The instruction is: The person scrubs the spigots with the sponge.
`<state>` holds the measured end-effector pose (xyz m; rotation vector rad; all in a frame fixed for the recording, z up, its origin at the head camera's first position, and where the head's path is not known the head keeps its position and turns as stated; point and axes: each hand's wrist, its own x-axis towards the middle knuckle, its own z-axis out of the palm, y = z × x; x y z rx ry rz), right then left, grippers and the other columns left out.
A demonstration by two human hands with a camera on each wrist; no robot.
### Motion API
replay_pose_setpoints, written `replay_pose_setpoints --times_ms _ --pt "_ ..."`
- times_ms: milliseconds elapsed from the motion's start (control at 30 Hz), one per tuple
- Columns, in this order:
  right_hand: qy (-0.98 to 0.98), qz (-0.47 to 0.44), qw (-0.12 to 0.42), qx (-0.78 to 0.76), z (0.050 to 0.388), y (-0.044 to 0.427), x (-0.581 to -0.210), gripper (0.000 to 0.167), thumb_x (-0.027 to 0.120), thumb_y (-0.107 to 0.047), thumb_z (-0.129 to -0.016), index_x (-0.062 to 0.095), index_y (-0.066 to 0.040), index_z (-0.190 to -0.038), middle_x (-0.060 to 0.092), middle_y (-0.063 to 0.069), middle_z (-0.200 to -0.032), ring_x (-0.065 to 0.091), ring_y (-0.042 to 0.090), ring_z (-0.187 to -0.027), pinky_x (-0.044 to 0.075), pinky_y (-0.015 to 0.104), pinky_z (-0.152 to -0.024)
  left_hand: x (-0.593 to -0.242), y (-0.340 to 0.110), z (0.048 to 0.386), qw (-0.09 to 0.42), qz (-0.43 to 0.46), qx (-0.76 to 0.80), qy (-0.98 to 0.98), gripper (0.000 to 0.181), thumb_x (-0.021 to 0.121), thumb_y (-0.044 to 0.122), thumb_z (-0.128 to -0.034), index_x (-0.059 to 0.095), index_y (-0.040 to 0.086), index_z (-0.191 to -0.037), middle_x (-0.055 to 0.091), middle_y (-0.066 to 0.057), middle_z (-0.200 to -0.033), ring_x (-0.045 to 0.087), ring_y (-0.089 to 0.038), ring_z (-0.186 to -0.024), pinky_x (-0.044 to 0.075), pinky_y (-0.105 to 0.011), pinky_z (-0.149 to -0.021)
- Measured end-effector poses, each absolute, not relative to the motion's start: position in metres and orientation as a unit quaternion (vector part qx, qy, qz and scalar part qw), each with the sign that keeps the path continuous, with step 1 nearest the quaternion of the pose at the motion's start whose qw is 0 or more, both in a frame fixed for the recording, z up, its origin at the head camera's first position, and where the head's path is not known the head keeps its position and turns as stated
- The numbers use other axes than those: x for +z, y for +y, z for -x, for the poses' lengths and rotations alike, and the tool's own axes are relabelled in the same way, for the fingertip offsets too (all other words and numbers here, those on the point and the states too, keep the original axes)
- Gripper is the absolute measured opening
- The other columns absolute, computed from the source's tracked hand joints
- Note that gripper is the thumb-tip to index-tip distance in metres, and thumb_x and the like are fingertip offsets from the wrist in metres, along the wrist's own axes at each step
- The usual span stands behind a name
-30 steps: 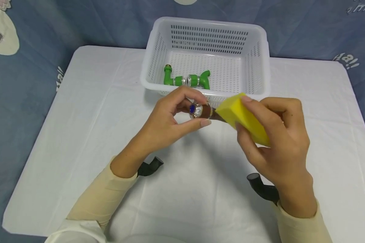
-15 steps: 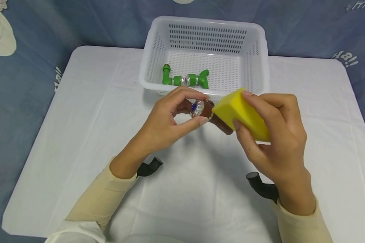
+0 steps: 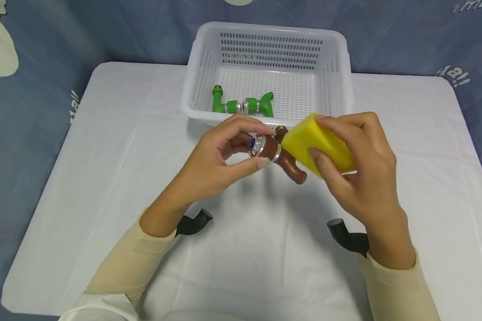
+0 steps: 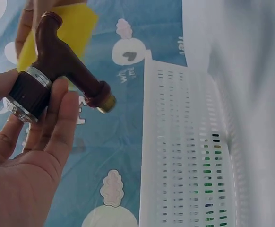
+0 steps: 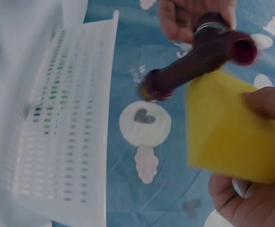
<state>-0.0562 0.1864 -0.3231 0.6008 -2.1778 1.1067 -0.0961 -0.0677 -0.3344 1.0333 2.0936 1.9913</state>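
Note:
My left hand (image 3: 221,162) grips a brown faucet (image 3: 291,167) by its knob, which has a silver rim and a blue centre. The faucet's curved spout points down to the right, and its brass-threaded end shows in the left wrist view beside the fingers (image 4: 64,120). In my right hand (image 3: 365,174) a yellow sponge (image 3: 317,145) is pinched between thumb and fingers. One corner of the sponge lies against or just over the faucet's body; whether they touch I cannot tell. Part of the faucet is hidden behind the sponge in the head view.
A white perforated basket (image 3: 333,76) stands at the back of the white-covered table (image 3: 120,133). Inside it, near the front wall, lie green faucets (image 3: 218,102). Blue patterned cloth (image 3: 144,31) hangs behind. Black curved pieces (image 3: 347,238) stick out at both wrists.
The faucet has turned in my left hand, so its spout and brass end now show more. My right hand and the sponge have shifted slightly up and left.

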Motion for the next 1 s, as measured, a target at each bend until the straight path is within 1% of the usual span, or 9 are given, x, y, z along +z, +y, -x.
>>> replay_pose_setpoints --times_ms 133,333,400,500,667,733,800,867,1000 --pt "-0.844 -0.214 0.294 0.394 0.0574 0.1892 -0.3218 0.035 0.074 -0.015 -0.093 0.071 -0.005 -0.126 0.061 0.024 -0.114 0.062 0.034 -0.107 0.05 0.019 -0.094 -0.3332 -0.0685 0.0948 0.043 -0.339 0.66 0.669 0.043 0.077 -0.009 -0.0881 0.066 -0.002 -0.129 0.063 -0.006 -0.13 0.063 -0.027 -0.113 0.056 -0.042 -0.097" --pt "-0.811 -0.2 0.341 0.43 0.0546 0.1886 -0.32 0.036 0.076 -0.023 -0.091 0.072 -0.001 -0.119 0.063 0.026 -0.111 0.061 0.038 -0.103 0.05 0.023 -0.091 -0.3345 -0.0664 0.0967 0.047 -0.344 0.652 0.674 0.044 0.079 -0.008 -0.0874 0.066 -0.001 -0.129 0.064 -0.004 -0.13 0.065 -0.024 -0.11 0.056 -0.043 -0.098" --pt "-0.802 -0.21 0.338 0.445 0.0534 0.1878 -0.32 0.038 0.076 -0.027 -0.092 0.072 0.0 -0.119 0.063 0.026 -0.111 0.06 0.037 -0.103 0.05 0.024 -0.091 -0.3349 -0.0665 0.0971 0.049 -0.348 0.648 0.676 0.045 0.08 -0.008 -0.0872 0.066 -0.001 -0.129 0.064 -0.003 -0.129 0.065 -0.023 -0.108 0.057 -0.043 -0.097" --pt "-0.806 -0.23 0.319 0.442 0.0536 0.1871 -0.3207 0.037 0.073 -0.027 -0.093 0.072 -0.001 -0.12 0.062 0.026 -0.11 0.061 0.036 -0.103 0.051 0.025 -0.093 -0.3348 -0.0679 0.0979 0.047 -0.354 0.641 0.68 0.045 0.08 -0.008 -0.0872 0.067 0.0 -0.13 0.065 -0.003 -0.127 0.065 -0.023 -0.107 0.057 -0.042 -0.097" --pt "-0.823 -0.246 0.316 0.402 0.0586 0.1868 -0.3247 0.03 0.073 -0.011 -0.092 0.072 -0.003 -0.121 0.059 0.026 -0.109 0.061 0.039 -0.099 0.049 0.023 -0.096 -0.3348 -0.0687 0.0979 0.043 -0.36 0.644 0.674 0.045 0.079 -0.009 -0.0869 0.067 -0.001 -0.13 0.065 -0.004 -0.127 0.065 -0.024 -0.107 0.058 -0.043 -0.095" --pt "-0.832 -0.244 0.319 0.383 0.0605 0.189 -0.3254 0.032 0.075 -0.003 -0.09 0.072 -0.004 -0.121 0.058 0.026 -0.109 0.06 0.039 -0.098 0.047 0.022 -0.095 -0.3349 -0.0685 0.0977 0.041 -0.36 0.649 0.669 0.045 0.079 -0.01 -0.0863 0.067 -0.002 -0.129 0.066 -0.006 -0.126 0.066 -0.025 -0.107 0.058 -0.043 -0.095" --pt "-0.838 -0.232 0.326 0.37 0.0615 0.1919 -0.3249 0.032 0.075 -0.001 -0.089 0.073 -0.004 -0.121 0.058 0.026 -0.109 0.06 0.04 -0.098 0.046 0.022 -0.095 -0.3344 -0.0687 0.0978 0.04 -0.36 0.653 0.665 0.045 0.079 -0.011 -0.0858 0.067 -0.002 -0.129 0.066 -0.006 -0.126 0.066 -0.026 -0.107 0.058 -0.044 -0.095" --pt "-0.838 -0.216 0.336 0.372 0.0606 0.1934 -0.3231 0.031 0.074 -0.004 -0.089 0.073 -0.005 -0.12 0.059 0.026 -0.109 0.06 0.041 -0.099 0.046 0.023 -0.093 -0.3336 -0.0694 0.0975 0.042 -0.361 0.652 0.665 0.045 0.079 -0.011 -0.0857 0.067 -0.003 -0.128 0.065 -0.006 -0.126 0.066 -0.026 -0.107 0.058 -0.044 -0.095" --pt "-0.81 -0.217 0.358 0.411 0.0539 0.1893 -0.3183 0.031 0.073 -0.021 -0.091 0.074 -0.004 -0.118 0.062 0.026 -0.107 0.061 0.041 -0.099 0.05 0.025 -0.092 -0.3323 -0.069 0.0977 0.045 -0.367 0.643 0.671 0.045 0.079 -0.011 -0.0862 0.067 -0.002 -0.129 0.065 -0.006 -0.127 0.066 -0.025 -0.108 0.058 -0.043 -0.096"
